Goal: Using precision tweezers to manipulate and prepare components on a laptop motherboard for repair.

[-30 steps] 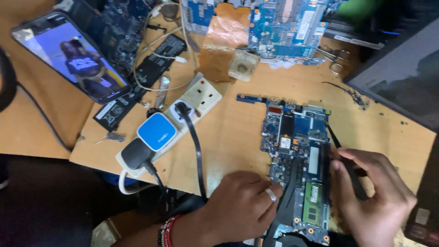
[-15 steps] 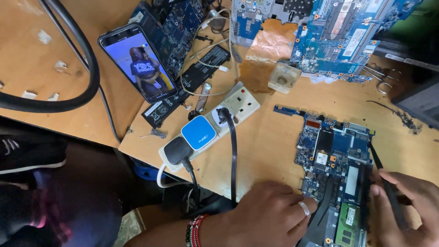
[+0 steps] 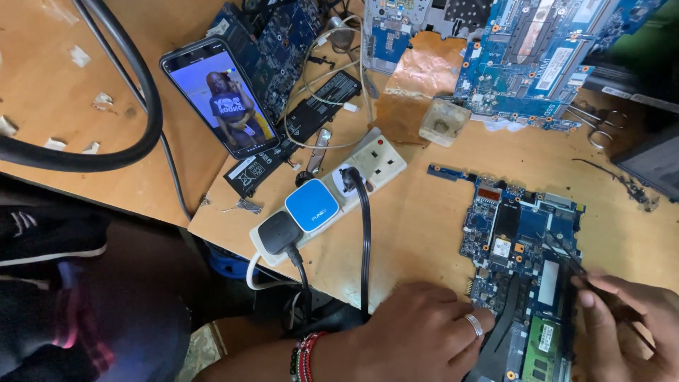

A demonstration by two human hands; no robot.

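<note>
Two hands are working at the near edge of the worktop (image 3: 424, 212), both on a blue board (image 3: 520, 262) lying flat between them. The left hand (image 3: 417, 336), wearing a ring, is resting curled with its fingers (image 3: 477, 322) together, pressing on the board's near left edge beside a dark strip. The right hand (image 3: 626, 325) is pinching a thin dark tool (image 3: 566, 256), fingers clamped on its shaft, the tip angling up and away from them onto the board's right side.

Judging from this, the tip could be slipping sideways across the small parts and scratching or bridging them, since only the left fingers are steadying the board on bare wood. The board is also sitting close to the worktop edge, so a hard push towards the person could be tipping it off.

Left of the left fingers, a white power strip (image 3: 332, 198) with a blue plug and a black cable is crowding that side. Beyond it, a phone (image 3: 219, 106) is lying lit on its back. Far past both hands, more boards (image 3: 523, 56), a copper sheet and tweezers are cluttering the back, leaving little room for shifting the board away.
</note>
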